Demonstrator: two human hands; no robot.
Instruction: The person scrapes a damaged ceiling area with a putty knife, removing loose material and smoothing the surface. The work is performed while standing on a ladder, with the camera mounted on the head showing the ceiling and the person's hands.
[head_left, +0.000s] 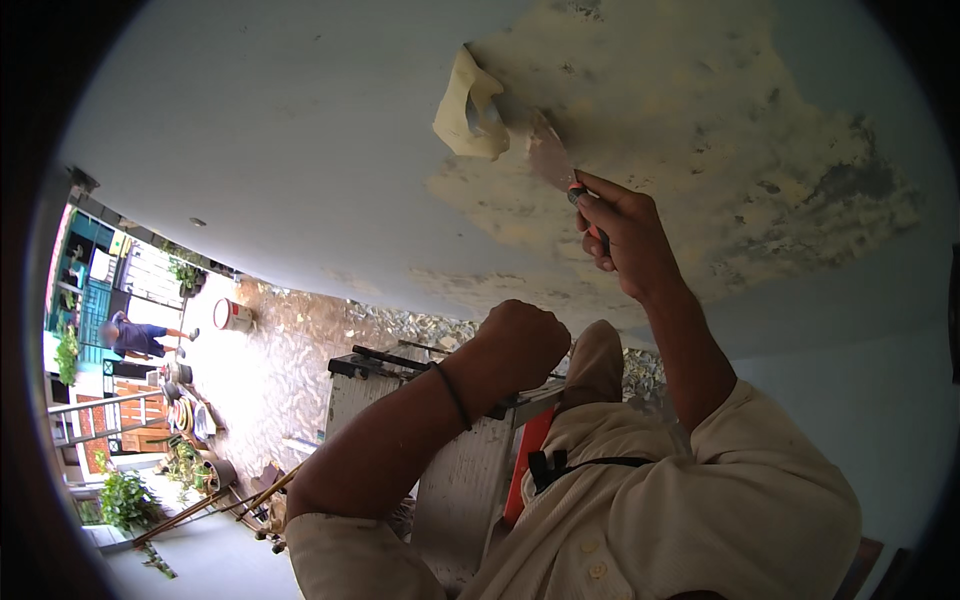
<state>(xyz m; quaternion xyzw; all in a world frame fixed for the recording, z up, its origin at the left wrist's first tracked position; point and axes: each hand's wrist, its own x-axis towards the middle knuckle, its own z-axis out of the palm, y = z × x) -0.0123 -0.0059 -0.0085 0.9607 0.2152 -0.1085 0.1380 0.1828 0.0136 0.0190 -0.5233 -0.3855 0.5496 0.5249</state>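
My right hand (619, 232) grips the red-and-black handle of a putty knife (553, 159). Its broad blade lies against a pale wall (285, 150), within a patch of bare, stained plaster (637, 120). Just left of the blade, a curled flap of peeling paint (457, 112) hangs off the wall, cream-coloured on its exposed underside. My left hand (525, 341), a black band around its wrist, is closed in a fist in front of my body, below the bare patch. No object shows in the fist, though its palm side is hidden.
Beneath my left arm stands a worn, white-painted wooden stand or ladder (457, 495), with a red part (523, 472) beside it. Paint flakes (645, 379) litter the floor along the wall. Farther off are a bucket (232, 315), a person (139, 335), a ladder (105, 412) and potted plants (127, 499).
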